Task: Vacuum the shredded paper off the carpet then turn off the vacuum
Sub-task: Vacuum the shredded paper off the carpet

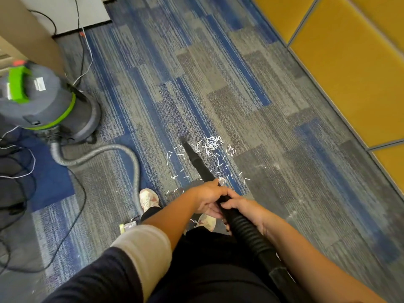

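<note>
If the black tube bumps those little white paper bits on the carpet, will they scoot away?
Probably yes: the paper bits are tiny thin strips, so likely very light and easily flicked by the nozzle. The rough carpet may snag some. They look flimsy and would likely bend rather than roll.
</note>
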Demonstrator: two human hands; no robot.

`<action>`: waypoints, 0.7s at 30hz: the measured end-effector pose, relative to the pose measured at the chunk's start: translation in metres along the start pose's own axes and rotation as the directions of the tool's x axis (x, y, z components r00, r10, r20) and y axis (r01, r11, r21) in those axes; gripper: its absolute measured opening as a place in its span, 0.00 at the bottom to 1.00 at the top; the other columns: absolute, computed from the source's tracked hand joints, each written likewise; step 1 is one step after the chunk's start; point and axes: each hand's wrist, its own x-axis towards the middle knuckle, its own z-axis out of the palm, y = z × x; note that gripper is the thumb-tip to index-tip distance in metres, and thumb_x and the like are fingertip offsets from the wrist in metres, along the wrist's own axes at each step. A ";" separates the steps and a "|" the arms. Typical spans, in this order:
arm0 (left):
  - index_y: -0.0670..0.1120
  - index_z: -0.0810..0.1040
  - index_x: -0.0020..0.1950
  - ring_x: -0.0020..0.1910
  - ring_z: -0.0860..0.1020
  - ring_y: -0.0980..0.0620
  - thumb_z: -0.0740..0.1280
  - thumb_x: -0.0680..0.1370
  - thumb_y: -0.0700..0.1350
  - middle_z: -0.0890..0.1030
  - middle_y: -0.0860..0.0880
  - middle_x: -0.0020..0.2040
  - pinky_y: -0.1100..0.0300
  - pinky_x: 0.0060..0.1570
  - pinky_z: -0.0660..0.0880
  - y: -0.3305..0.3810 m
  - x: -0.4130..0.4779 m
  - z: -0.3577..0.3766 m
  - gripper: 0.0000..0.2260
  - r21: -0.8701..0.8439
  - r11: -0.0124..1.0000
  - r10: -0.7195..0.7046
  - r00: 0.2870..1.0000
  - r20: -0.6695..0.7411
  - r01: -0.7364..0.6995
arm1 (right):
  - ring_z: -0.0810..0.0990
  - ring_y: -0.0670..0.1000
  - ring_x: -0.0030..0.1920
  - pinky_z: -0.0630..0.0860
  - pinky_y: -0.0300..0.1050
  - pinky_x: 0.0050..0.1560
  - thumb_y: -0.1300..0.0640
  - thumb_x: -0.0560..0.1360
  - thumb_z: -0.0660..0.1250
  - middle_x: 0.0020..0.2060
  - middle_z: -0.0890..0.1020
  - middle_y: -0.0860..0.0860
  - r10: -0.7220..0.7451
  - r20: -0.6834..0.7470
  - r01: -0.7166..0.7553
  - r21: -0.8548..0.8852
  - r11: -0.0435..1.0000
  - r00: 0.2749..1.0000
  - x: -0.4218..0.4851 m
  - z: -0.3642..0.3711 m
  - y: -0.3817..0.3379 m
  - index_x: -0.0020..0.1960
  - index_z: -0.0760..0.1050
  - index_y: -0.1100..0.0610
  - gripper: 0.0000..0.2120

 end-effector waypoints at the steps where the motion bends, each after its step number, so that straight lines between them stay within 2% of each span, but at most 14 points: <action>1: 0.55 0.57 0.67 0.36 0.79 0.50 0.56 0.82 0.41 0.77 0.46 0.41 0.51 0.50 0.80 -0.002 -0.001 -0.002 0.17 0.000 1.000 0.002 1.000 -0.010 -0.002 | 0.74 0.52 0.21 0.74 0.40 0.20 0.66 0.77 0.57 0.31 0.74 0.58 0.006 0.005 -0.006 -0.009 1.000 1.000 0.001 0.002 0.000 0.66 0.65 0.46 0.22; 3: 0.53 0.57 0.71 0.35 0.80 0.50 0.57 0.82 0.42 0.77 0.46 0.40 0.53 0.45 0.81 -0.005 -0.001 -0.006 0.19 -0.018 1.000 0.012 1.000 -0.016 -0.012 | 0.74 0.53 0.21 0.74 0.41 0.21 0.66 0.77 0.57 0.28 0.75 0.58 0.017 0.014 -0.017 -0.019 1.000 1.000 0.002 0.004 -0.001 0.68 0.63 0.45 0.24; 5: 0.54 0.58 0.64 0.36 0.79 0.49 0.57 0.82 0.41 0.76 0.46 0.40 0.52 0.49 0.80 -0.007 -0.004 -0.006 0.13 -0.029 0.999 0.018 1.000 -0.015 -0.018 | 0.74 0.53 0.21 0.75 0.41 0.21 0.66 0.78 0.56 0.25 0.76 0.57 0.019 0.021 -0.018 -0.017 1.000 1.000 0.002 0.004 -0.001 0.69 0.63 0.44 0.25; 7: 0.52 0.57 0.58 0.35 0.79 0.49 0.56 0.82 0.41 0.76 0.44 0.41 0.55 0.40 0.81 -0.007 -0.005 -0.005 0.11 -0.030 0.999 0.014 1.000 -0.015 -0.014 | 0.74 0.52 0.20 0.75 0.40 0.21 0.66 0.78 0.55 0.23 0.76 0.56 0.012 0.036 -0.012 0.004 1.000 0.999 0.000 0.004 -0.001 0.67 0.63 0.43 0.24; 8: 0.52 0.57 0.57 0.35 0.79 0.49 0.56 0.82 0.40 0.76 0.43 0.42 0.58 0.35 0.80 -0.006 -0.005 -0.004 0.10 -0.027 1.000 0.013 1.000 -0.014 -0.014 | 0.74 0.52 0.20 0.74 0.40 0.21 0.66 0.78 0.55 0.23 0.76 0.56 0.007 0.036 -0.008 0.012 1.000 0.999 -0.001 0.002 0.000 0.67 0.63 0.43 0.23; 10: 0.51 0.57 0.57 0.35 0.78 0.49 0.57 0.82 0.41 0.76 0.43 0.42 0.59 0.30 0.79 -0.005 -0.005 0.000 0.10 -0.029 0.999 0.014 1.000 -0.013 -0.015 | 0.73 0.52 0.21 0.74 0.40 0.21 0.66 0.78 0.55 0.23 0.76 0.56 0.004 0.019 -0.005 0.009 1.000 1.000 -0.002 -0.001 0.002 0.68 0.64 0.44 0.24; 13: 0.51 0.58 0.57 0.34 0.78 0.49 0.56 0.82 0.41 0.76 0.43 0.41 0.60 0.29 0.79 -0.003 -0.003 0.005 0.09 -0.031 0.999 0.016 1.000 -0.009 -0.016 | 0.73 0.53 0.22 0.75 0.42 0.21 0.66 0.77 0.56 0.25 0.76 0.57 0.008 -0.008 -0.008 0.005 1.000 1.000 -0.002 -0.005 0.005 0.70 0.63 0.45 0.25; 17: 0.54 0.58 0.65 0.33 0.78 0.49 0.56 0.82 0.40 0.77 0.43 0.40 0.59 0.29 0.79 -0.004 -0.003 0.005 0.15 -0.005 1.000 0.017 1.000 -0.009 -0.017 | 0.74 0.53 0.22 0.75 0.42 0.21 0.65 0.77 0.56 0.24 0.77 0.56 0.010 -0.008 -0.009 0.022 1.000 1.000 -0.002 -0.004 0.006 0.70 0.62 0.44 0.25; 19: 0.53 0.57 0.61 0.33 0.78 0.49 0.56 0.82 0.40 0.77 0.43 0.40 0.59 0.31 0.79 -0.002 -0.006 0.003 0.12 0.005 1.000 0.012 1.000 -0.014 -0.012 | 0.74 0.53 0.22 0.75 0.42 0.22 0.65 0.77 0.56 0.24 0.78 0.57 0.008 0.002 -0.008 0.042 0.999 1.000 -0.003 -0.001 0.006 0.69 0.63 0.44 0.25; 21: 0.53 0.58 0.63 0.34 0.78 0.49 0.56 0.82 0.40 0.77 0.43 0.40 0.58 0.33 0.80 -0.001 -0.008 0.001 0.13 0.022 1.000 0.014 1.000 -0.015 -0.014 | 0.75 0.53 0.22 0.75 0.42 0.22 0.65 0.77 0.56 0.24 0.78 0.57 -0.006 0.006 0.006 0.064 0.998 1.000 -0.005 0.001 0.006 0.68 0.64 0.43 0.24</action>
